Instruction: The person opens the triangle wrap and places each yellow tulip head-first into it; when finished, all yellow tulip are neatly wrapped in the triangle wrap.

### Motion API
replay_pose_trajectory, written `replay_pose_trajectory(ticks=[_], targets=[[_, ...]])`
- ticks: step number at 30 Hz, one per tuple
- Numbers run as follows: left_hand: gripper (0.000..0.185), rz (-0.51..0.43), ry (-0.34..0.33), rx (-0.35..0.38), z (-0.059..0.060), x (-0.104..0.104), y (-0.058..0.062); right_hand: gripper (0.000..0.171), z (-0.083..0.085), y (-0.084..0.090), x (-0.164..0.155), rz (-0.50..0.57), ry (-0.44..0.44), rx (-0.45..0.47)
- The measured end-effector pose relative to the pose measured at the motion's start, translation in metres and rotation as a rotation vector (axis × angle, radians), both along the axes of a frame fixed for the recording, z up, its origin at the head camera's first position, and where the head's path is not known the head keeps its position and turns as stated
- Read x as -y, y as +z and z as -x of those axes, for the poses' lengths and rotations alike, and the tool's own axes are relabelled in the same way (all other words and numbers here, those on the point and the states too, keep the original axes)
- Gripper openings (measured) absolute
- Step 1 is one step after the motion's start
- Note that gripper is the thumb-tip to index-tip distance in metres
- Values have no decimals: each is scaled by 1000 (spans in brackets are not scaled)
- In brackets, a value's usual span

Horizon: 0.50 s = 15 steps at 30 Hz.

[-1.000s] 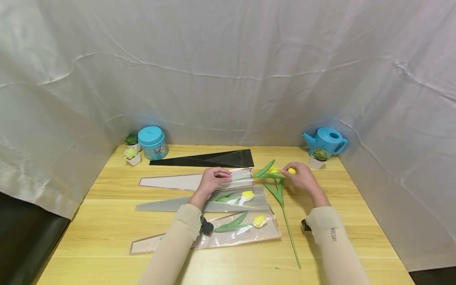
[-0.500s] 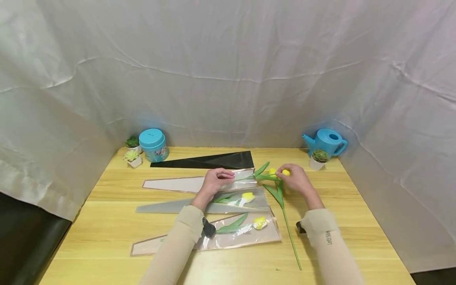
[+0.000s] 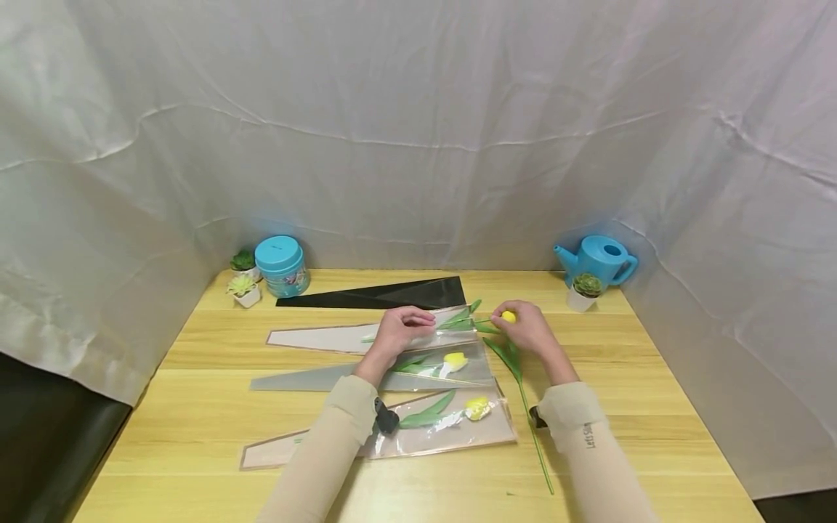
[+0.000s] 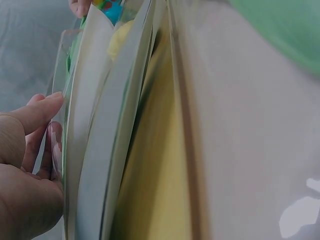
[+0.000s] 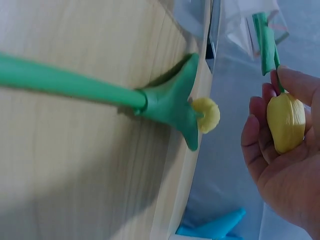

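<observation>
The sleeve (image 3: pixel 366 336) you are working on is the clear cone-shaped one third from the front of the table (image 3: pixel 654 378), lying flat with its wide mouth pointing right. Your left hand (image 3: pixel 397 330) rests on its mouth end, fingers curled over the top film; in the left wrist view the fingers (image 4: pixel 37 112) press against the edge of the clear film, though you cannot tell whether they pinch it or only hold it down. The tulip (image 3: pixel 487 321) lies across the mouth, its green leaves and stem already inside the sleeve and its yellow head just outside. Your right hand (image 3: pixel 526 330) is cupped round that head, fingers curled and thumb on top, as the right wrist view shows (image 5: pixel 286 122).

Going down in size: the white cloth (image 3: pixel 418 131) hangs behind and at both sides. A black sleeve (image 3: pixel 386 294) lies behind the one you hold. In front of it a grey sleeve (image 3: pixel 366 374) holds a yellow tulip, and nearest you a second clear sleeve (image 3: pixel 392 436) holds another. A loose tulip (image 3: pixel 523 385) lies on the bare wood to the right of these, partly under your right forearm, its stem running toward you. A blue watering can (image 3: pixel 598 258) stands in the far right corner with a small potted plant (image 3: pixel 584 290) just in front. A blue tin (image 3: pixel 281 265) stands in the far left corner beside two small pots (image 3: pixel 243 280).
</observation>
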<state>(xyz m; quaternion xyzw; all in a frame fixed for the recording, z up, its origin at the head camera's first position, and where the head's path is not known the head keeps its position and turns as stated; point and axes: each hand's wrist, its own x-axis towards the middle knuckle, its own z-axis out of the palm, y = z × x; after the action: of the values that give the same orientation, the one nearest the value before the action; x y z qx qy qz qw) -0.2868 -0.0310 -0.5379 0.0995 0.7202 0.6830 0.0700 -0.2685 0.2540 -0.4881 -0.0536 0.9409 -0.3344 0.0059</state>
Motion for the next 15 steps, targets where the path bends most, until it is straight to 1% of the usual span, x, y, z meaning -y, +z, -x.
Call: replay_pose_trajectory(ticks=[3,7,15], targets=[[23,-5,-4,-5,1,-1,0,18,0,0,5,8,7,-3],[22,14,-4,-4,0,-2,1,18,-1,-2,10,15,18,2],[24,18,-5,2,-1,-6,4,19,-1,-3,20,25,12,10]])
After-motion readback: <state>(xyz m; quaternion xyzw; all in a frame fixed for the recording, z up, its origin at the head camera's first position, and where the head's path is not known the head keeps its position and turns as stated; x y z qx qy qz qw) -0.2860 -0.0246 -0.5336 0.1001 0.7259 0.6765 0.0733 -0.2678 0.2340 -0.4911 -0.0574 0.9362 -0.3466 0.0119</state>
